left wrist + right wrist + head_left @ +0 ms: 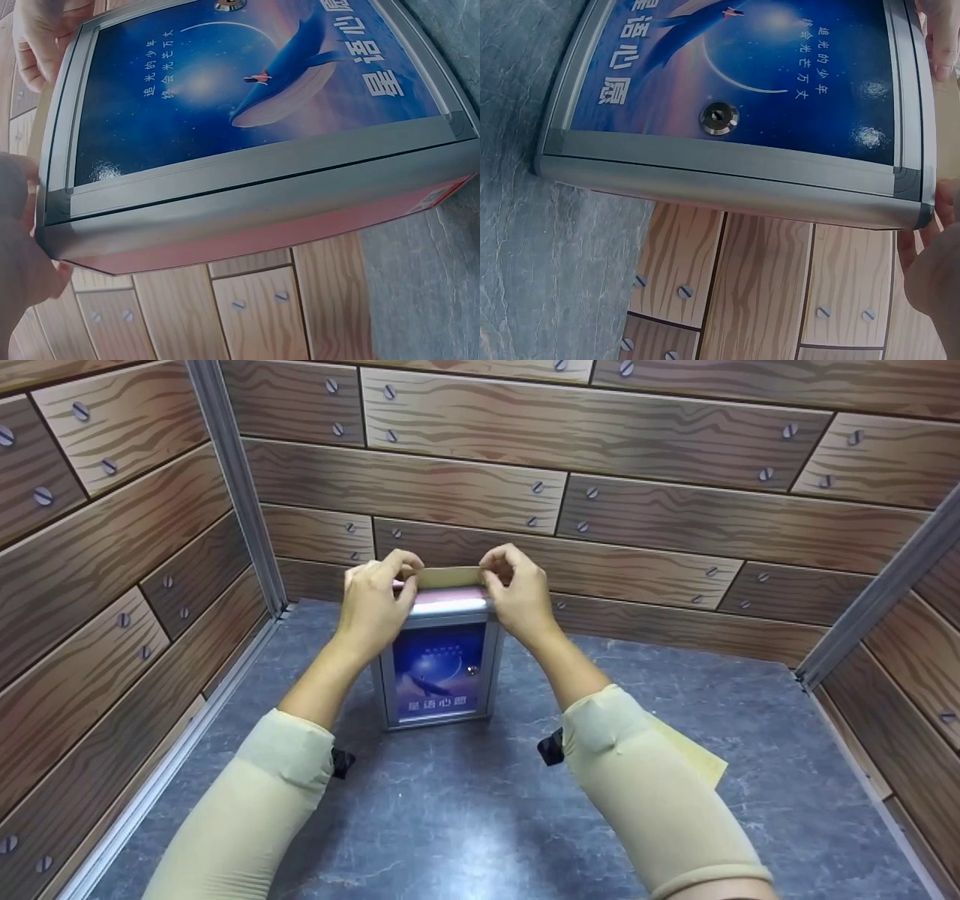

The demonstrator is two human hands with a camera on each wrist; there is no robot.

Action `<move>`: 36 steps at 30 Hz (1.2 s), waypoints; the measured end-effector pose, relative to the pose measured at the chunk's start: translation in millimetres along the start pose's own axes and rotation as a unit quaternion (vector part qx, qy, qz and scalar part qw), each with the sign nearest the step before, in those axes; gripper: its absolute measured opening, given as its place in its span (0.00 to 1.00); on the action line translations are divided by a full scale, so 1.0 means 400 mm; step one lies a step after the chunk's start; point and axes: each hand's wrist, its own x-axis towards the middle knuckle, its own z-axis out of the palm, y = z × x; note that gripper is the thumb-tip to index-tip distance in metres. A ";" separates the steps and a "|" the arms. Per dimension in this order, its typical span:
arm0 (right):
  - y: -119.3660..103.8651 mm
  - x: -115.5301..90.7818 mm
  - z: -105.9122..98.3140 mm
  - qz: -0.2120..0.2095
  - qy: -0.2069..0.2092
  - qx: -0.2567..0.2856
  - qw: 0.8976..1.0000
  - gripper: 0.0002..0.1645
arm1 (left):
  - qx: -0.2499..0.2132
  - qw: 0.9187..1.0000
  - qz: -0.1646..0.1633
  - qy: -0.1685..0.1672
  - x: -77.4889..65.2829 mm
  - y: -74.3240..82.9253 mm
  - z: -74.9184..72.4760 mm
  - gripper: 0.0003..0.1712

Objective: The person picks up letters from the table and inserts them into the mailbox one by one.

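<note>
A grey metal-framed box [496,660] with a blue whale picture on its front stands upright on the floor panel. Its round keyed lock [718,118] shows in the right wrist view. Above the box's top, a strip of tan paper [450,578] stands up between both hands; its lower part is hidden. My left hand [373,598] pinches the strip's left end between thumb and fingers. At the other end, my right hand [523,596] pinches it likewise. Both hands are close to the box's top corners.
Pale yellow paper [697,757] lies on the grey marbled surface [442,810], partly under the right forearm. Wood-patterned walls [465,495] enclose the area, with metal posts [238,487] at the corners. The back wall is just behind the box.
</note>
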 end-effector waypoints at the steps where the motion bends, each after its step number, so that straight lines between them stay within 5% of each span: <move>1: 0.001 -0.001 -0.001 -0.001 -0.001 -0.007 1.000 0.04 | 0.006 1.000 -0.007 -0.006 -0.001 0.001 -0.001 0.06; 10: 0.015 -0.020 -0.041 0.014 -0.019 -0.039 0.999 0.08 | 0.033 0.998 -0.043 -0.023 -0.019 0.024 -0.006 0.07; 16: 0.054 -0.045 -0.101 0.035 0.000 -0.042 0.999 0.09 | 0.014 1.000 -0.015 0.007 -0.048 0.078 0.012 0.09; 21: 0.098 -0.078 -0.156 0.070 0.001 -0.045 0.997 0.11 | -0.046 0.998 0.019 0.035 -0.087 0.142 0.043 0.12; 27: 0.178 -0.120 -0.239 0.092 -0.009 -0.079 0.993 0.15 | -0.136 0.990 0.018 0.034 -0.153 0.218 0.131 0.13; 36: 0.300 -0.231 -0.365 0.143 -0.054 -0.090 0.984 0.22 | -0.242 0.967 -0.072 -0.032 -0.250 0.290 0.306 0.16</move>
